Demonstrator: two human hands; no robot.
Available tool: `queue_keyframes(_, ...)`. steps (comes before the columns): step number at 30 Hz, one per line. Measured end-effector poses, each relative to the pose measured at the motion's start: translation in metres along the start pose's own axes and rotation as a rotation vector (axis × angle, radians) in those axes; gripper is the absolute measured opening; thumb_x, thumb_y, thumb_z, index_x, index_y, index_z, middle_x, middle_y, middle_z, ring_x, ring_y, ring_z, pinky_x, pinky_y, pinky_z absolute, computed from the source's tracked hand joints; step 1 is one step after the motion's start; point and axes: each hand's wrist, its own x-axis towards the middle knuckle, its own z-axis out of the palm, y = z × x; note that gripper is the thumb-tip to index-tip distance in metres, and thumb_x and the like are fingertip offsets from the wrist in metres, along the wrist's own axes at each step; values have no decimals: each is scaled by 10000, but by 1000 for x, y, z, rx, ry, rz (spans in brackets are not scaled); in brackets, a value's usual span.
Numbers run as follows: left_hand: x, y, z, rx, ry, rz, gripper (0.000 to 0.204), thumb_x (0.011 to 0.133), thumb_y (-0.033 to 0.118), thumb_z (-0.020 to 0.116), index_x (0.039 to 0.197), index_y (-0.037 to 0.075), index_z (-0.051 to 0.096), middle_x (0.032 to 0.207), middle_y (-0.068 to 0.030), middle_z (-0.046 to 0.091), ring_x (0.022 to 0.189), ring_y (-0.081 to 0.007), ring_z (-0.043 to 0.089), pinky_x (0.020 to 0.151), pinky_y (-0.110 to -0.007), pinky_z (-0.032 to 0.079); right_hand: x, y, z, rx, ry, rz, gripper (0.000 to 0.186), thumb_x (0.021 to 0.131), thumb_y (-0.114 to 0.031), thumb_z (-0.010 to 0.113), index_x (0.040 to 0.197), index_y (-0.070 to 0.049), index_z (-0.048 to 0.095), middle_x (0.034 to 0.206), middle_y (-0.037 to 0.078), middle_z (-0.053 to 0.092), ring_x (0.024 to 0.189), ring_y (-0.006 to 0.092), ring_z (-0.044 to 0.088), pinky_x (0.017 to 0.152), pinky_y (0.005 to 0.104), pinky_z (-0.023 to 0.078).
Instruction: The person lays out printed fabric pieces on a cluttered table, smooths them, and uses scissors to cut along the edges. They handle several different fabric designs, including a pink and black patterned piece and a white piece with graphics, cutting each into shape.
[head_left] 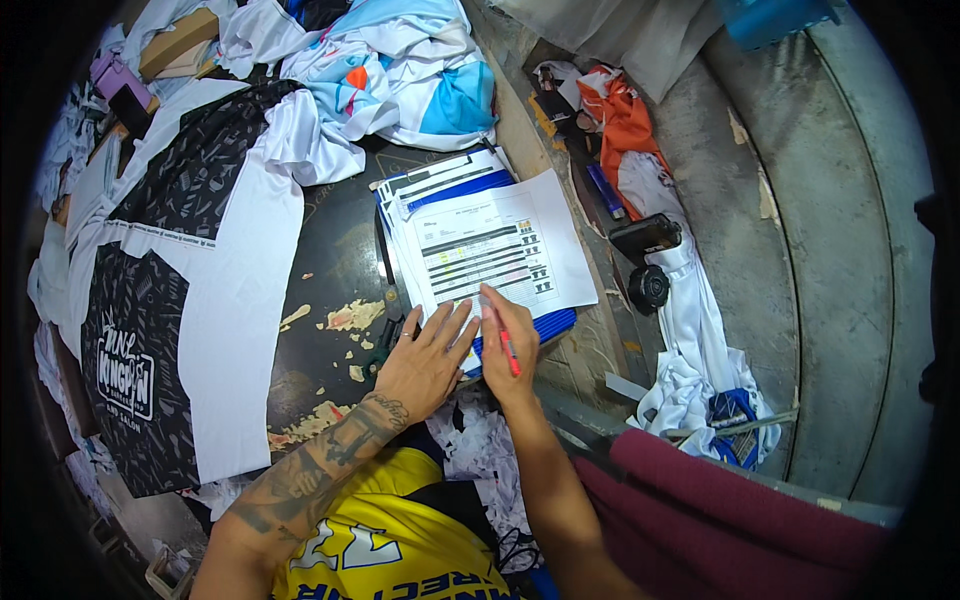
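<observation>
The left hand (418,352) lies flat with fingers spread over the bottom of a printed sheet (487,255), gripping nothing; the right hand (521,335) curls closed round a red pen (510,353). The sheet tops a stack of papers near the right edge of the dark table (335,250). Its right side juts past the blue folder (556,324) beneath, so a pressing wrist could crease it. If the left palm eases, the page might slide and spoil a mark.

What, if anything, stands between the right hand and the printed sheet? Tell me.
Nothing visible: the right hand, holding a red pen, is at the lower part of the printed sheet; the left hand lies beside it.
</observation>
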Motion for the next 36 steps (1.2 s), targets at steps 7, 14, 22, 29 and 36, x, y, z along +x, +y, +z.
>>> queue_keyframes(7,-4,3,1,-6,-38,-57,748,971,374,734,1622,136,454,1693,-117,409,1571,-329,357,1282,-617,238,-5,1,-5,-327,-197,-119,426,960,-47,690,1385,-57,687,1390,134,725,1234,332,608,1028,466,454)
queue_keyframes(14,4,7,-2,-27,-14,-104,737,947,360,760,1597,151,484,1661,-109,436,1543,-342,371,1278,-614,235,-15,13,-19,-470,-204,-54,456,959,-87,672,1415,-99,674,1573,108,611,1371,376,532,1131,556,356)
queue_keyframes(22,10,14,1,-26,20,-125,707,933,289,759,1576,140,505,1658,-125,445,1531,-354,386,1252,-627,257,-8,16,-28,-605,-203,-11,398,1007,-91,664,1402,-134,666,1601,76,594,1368,380,514,1157,556,357)
queue_keyframes(29,10,16,-4,-8,15,-129,703,937,275,740,1579,99,514,1657,-126,443,1520,-348,398,1238,-633,290,-9,18,-29,-615,-243,-2,422,1033,-104,633,1454,-135,623,1659,80,528,1390,377,478,1169,566,339)
queue_keyframes(36,10,20,-2,-3,23,-150,689,939,270,739,1572,100,528,1652,-128,453,1502,-357,411,1223,-634,304,-8,16,-29,-596,-239,-4,420,1034,-101,628,1454,-125,622,1656,91,529,1385,375,477,1181,559,319)
